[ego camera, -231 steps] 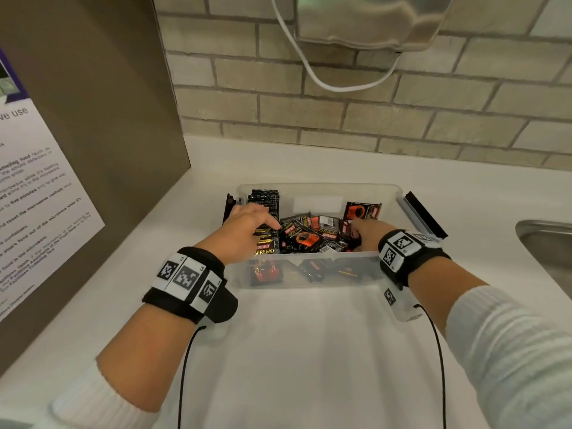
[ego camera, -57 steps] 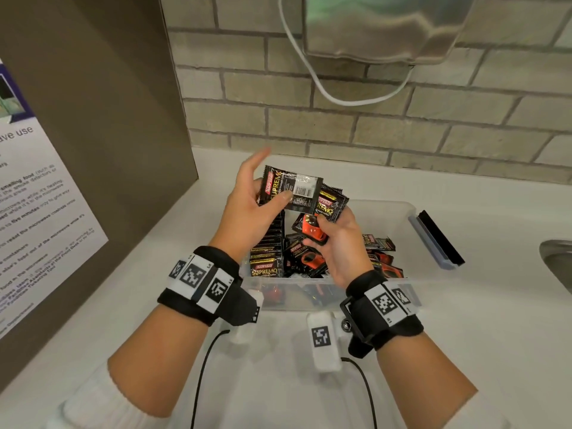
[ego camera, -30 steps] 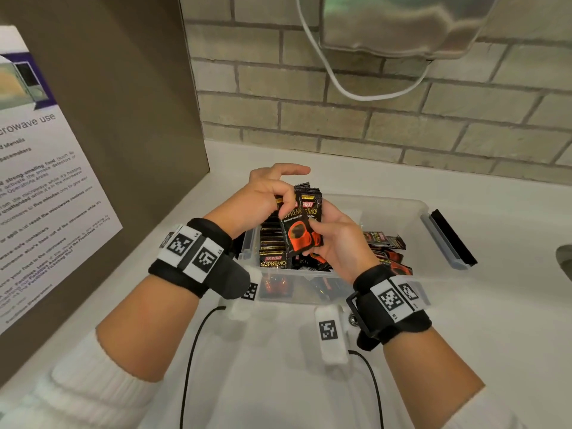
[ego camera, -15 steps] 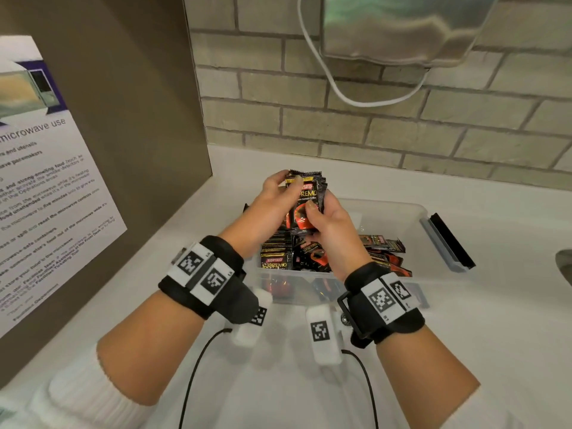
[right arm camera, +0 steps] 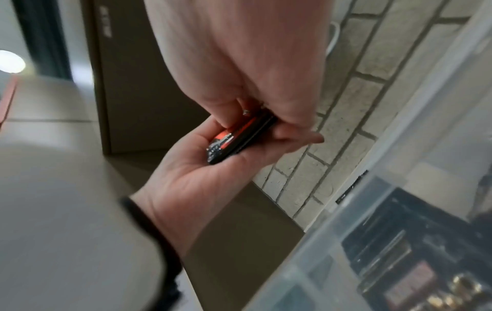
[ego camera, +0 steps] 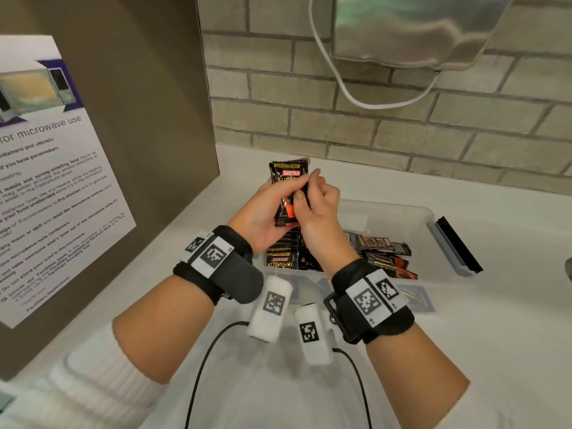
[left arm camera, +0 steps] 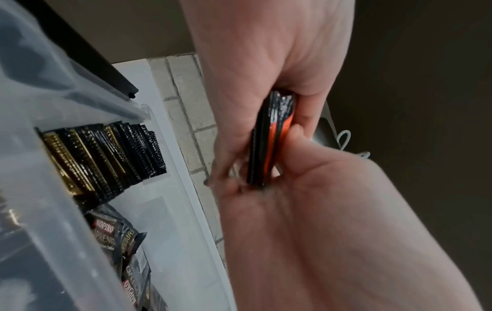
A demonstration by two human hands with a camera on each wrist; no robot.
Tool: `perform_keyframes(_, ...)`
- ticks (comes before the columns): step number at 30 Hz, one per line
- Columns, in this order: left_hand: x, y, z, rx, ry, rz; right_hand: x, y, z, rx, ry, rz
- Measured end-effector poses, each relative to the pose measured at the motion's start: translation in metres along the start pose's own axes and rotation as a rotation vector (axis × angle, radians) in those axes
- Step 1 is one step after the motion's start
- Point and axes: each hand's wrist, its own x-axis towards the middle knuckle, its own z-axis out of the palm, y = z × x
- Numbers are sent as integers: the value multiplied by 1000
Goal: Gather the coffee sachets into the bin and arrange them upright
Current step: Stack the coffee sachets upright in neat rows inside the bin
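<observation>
Both hands hold a small stack of black-and-orange coffee sachets (ego camera: 288,176) upright in the air over the left end of the clear plastic bin (ego camera: 428,219). My left hand (ego camera: 267,209) cups the stack from the left and behind. From the right, my right hand (ego camera: 314,196) pinches it with thumb on the front face. The left wrist view shows the stack (left arm camera: 269,143) edge-on between both hands, as does the right wrist view (right arm camera: 237,141). A row of upright sachets (ego camera: 282,257) (left arm camera: 106,155) stands at the bin's left end. Loose sachets (ego camera: 383,253) lie flat to the right.
The bin sits on a white counter (ego camera: 510,320). A brown panel with a microwave poster (ego camera: 55,187) rises close on the left, a brick wall (ego camera: 371,128) behind. A steel dispenser with a white cable (ego camera: 418,32) hangs above. The bin's grey-black latch (ego camera: 455,246) sticks out right; a sink edge (ego camera: 569,270) shows far right.
The hands came out of the bin with a few sachets, turned them upright and pressed them into one stack. In the last half second the stack rose slightly and the right thumb settled on its front.
</observation>
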Motion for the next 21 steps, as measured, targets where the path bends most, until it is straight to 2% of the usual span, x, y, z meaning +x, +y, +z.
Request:
perform_keyframes(2,0,3,-2,22,3,-4,0,-1,-4,-274,10,-87)
perform_keyframes(3,1,4,-5,42,12,0,0,0,-9,-334,-16,-100)
perform_keyframes(6,2,9,-20,70,37,-6,4,-1,-34,-316,-53,-23)
perform_keyframes(8,2,11,-34,94,55,-36,14,-1,-54,-384,-90,9)
perform_keyframes(10,2,8,-46,93,77,-77,25,-4,-75,-580,-256,43)
perform_keyframes(15,7,-8,-48,36,95,-113,49,-18,-91,-1263,-863,104)
perform_keyframes(18,11,-13,-47,40,92,-111,58,-8,-76,-1495,-1137,112)
perform_keyframes(21,15,-14,-52,24,121,-122,64,16,-60,-1591,-1294,104)
